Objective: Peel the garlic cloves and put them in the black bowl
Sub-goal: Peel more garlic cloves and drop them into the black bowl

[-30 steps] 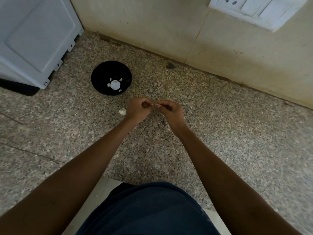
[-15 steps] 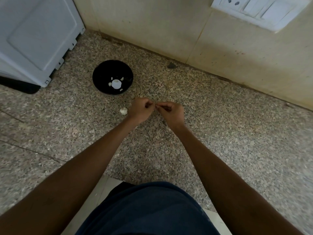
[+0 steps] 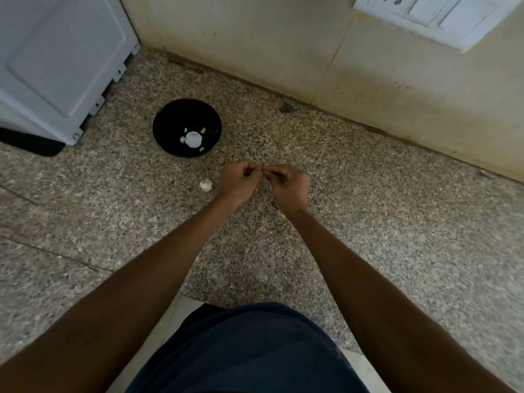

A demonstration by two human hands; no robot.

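Head view: your left hand (image 3: 236,184) and right hand (image 3: 287,186) meet fingertip to fingertip over the speckled stone counter (image 3: 368,222), both with fingers curled in. They look pinched on something tiny between them, probably a garlic clove, but it's hidden by your fingers, so I can't tell for sure what's held. A garlic piece (image 3: 206,185), white, lies on the counter just left of your left hand, not touching it. The black bowl (image 3: 170,120) sits up and to the left of your left hand, near but apart; inside it are a few small white cloves (image 3: 193,139) at the bottom. Far left of your hands stands a white appliance (image 3: 56,66) against the wall. Up and to the right of your right hand, a white switch plate (image 3: 431,15) on the cream wall (image 3: 255,38). Your dark blue clothing (image 3: 249,353) fills the bottom, below both forearms.
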